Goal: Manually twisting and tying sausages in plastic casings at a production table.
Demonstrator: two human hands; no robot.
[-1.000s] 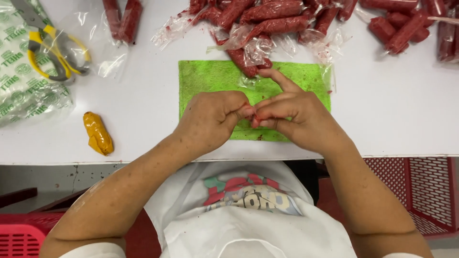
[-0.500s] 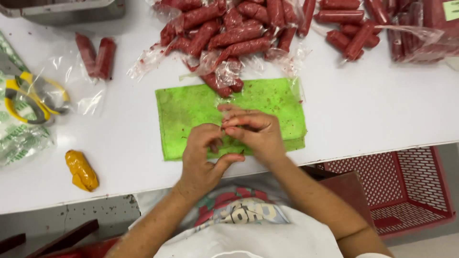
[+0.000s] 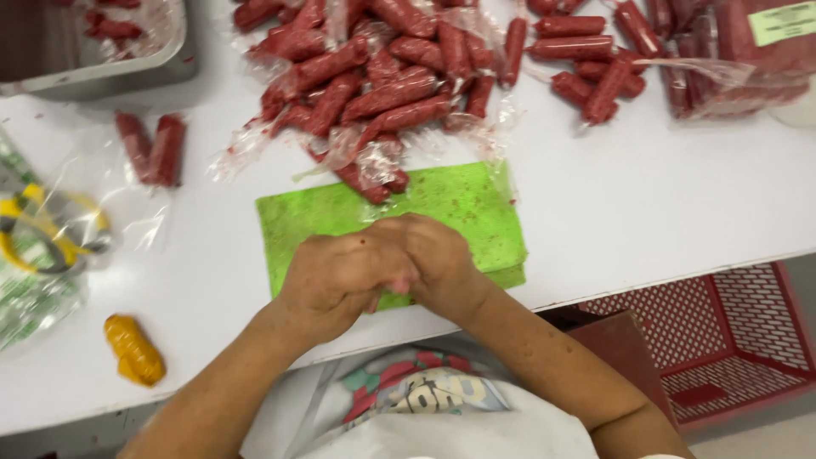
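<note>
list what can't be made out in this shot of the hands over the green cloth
Head view only:
- What the left hand and right hand pinch: hidden, the hands press together over it.
- The part of the green cloth beneath the hands: covered.
- Metal tray: cut off by the top left edge.
- Yellow-handled tool: blurred under clear plastic and cut by the left edge.
- Red crate: partly hidden by the table.

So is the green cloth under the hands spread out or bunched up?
Spread flat: the green cloth lies smooth on the white table, its right edge doubled over.
</note>
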